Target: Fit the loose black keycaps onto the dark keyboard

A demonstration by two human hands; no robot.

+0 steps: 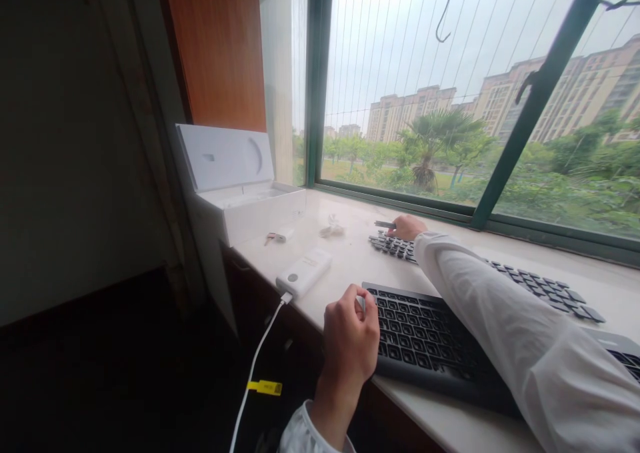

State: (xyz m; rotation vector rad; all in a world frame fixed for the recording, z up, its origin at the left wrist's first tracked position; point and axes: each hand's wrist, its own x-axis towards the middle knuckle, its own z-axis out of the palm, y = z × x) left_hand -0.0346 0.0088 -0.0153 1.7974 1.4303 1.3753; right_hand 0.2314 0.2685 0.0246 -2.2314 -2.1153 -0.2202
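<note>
A black keyboard base point(420, 333) with its key sockets bare lies along the front of the white sill. My left hand point(350, 336) is closed in a pinch at its left end; something small and pale shows between the fingers, too small to name. Across the base reaches my right arm. At the back, my right hand point(409, 226) holds a dark keycap point(385, 224) over a group of loose keycaps point(393, 245) laid in rows. More loose keycaps point(545, 286) lie behind my right sleeve.
A white power bank point(305, 272) with a white cable point(260, 346) sits left of the base. Beyond it are a bundled white cord point(333, 226), a small white item point(280, 236) and an open white box point(260, 210). The window frame point(400, 203) borders the sill behind.
</note>
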